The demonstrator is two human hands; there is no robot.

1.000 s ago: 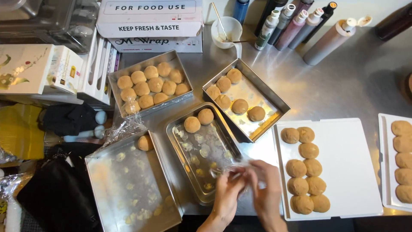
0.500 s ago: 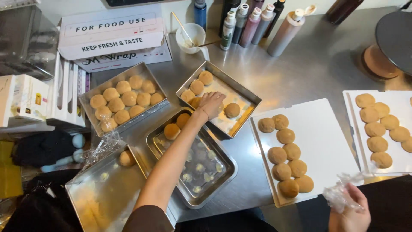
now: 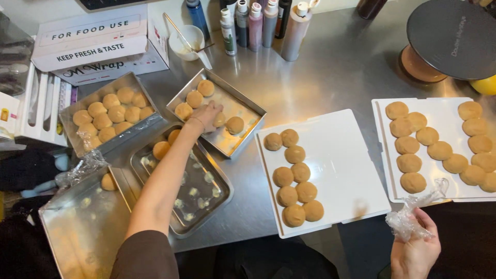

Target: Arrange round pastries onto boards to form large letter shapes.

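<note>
My left hand (image 3: 206,114) reaches into a metal tray (image 3: 243,101) holding several tan dough balls, its fingers closed over one dough ball (image 3: 219,120). My right hand (image 3: 416,248) is low at the right, clutching a crumpled piece of clear plastic wrap (image 3: 413,214). A white board (image 3: 336,165) between the hands carries two rows of dough balls (image 3: 294,178). A nearly empty metal tray (image 3: 194,188) lies under my left forearm with two dough balls (image 3: 161,150) at its far end.
Another white board (image 3: 439,116) with dough balls is at the right. A full metal tray (image 3: 111,116) and an empty one (image 3: 82,227) sit at the left. Wrap boxes (image 3: 93,44), a small cup (image 3: 188,41), squeeze bottles (image 3: 258,23) and a dark turntable (image 3: 454,39) line the back.
A second ago both hands were together over the nearly empty tray. My left hand reached out into the far tray; my right hand drew back to the right with the plastic wrap.
</note>
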